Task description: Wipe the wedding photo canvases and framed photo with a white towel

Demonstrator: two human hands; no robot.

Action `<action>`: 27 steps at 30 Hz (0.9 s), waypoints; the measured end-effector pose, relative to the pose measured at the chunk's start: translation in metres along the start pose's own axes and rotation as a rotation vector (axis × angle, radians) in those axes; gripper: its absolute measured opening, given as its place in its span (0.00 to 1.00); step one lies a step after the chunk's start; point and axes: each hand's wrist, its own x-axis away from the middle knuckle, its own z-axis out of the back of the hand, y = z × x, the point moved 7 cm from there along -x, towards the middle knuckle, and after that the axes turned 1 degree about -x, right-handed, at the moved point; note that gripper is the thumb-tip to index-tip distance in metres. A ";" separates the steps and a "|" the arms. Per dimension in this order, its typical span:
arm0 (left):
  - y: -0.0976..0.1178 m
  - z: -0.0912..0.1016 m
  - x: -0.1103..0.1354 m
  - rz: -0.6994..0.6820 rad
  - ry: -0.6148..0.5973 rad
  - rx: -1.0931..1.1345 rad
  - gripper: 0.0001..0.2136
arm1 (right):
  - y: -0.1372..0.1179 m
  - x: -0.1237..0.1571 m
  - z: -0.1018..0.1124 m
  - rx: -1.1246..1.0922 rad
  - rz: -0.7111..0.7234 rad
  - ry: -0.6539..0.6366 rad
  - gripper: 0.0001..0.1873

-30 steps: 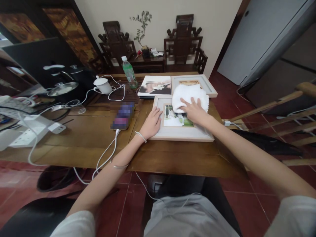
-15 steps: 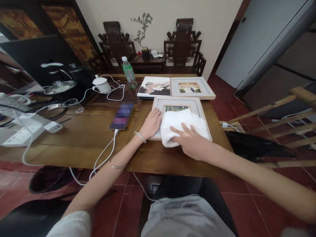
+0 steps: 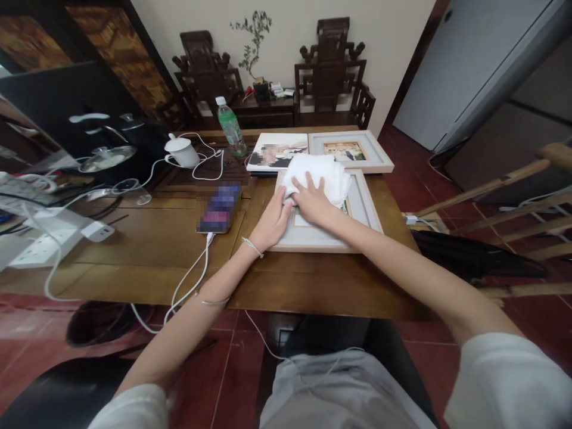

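A light wooden picture frame with a pale mat lies flat near the table's right end. My right hand presses a folded white cloth onto its upper part, fingers spread over the fabric. Most of the small photo inside is hidden under the cloth and hand. At the frame's left edge, my left hand grips the side, its thumb on top beside the cloth. Just behind are a second framed photo and a white-edged photo panel, partly overlapped by the cloth.
Left of the frame, a phone lies on the table with a white charging cable. Farther back stand a green-labelled bottle and a lidded white cup. A power strip, a pot and tangled cables occupy the left end.
My right hand has slid the cloth up and left, away from the frame's lower right, uncovering that part. My left hand stays at the left edge, its thumb now close to the cloth.
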 end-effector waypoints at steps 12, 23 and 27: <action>0.004 -0.005 0.001 -0.082 -0.052 -0.089 0.23 | -0.013 0.088 0.021 -0.107 0.204 -0.241 0.31; 0.003 -0.001 0.001 -0.161 0.013 -0.041 0.18 | 0.006 -0.031 0.012 0.071 0.094 0.111 0.26; 0.002 0.001 0.001 -0.177 0.025 -0.004 0.23 | 0.009 -0.042 0.002 0.077 0.015 0.046 0.24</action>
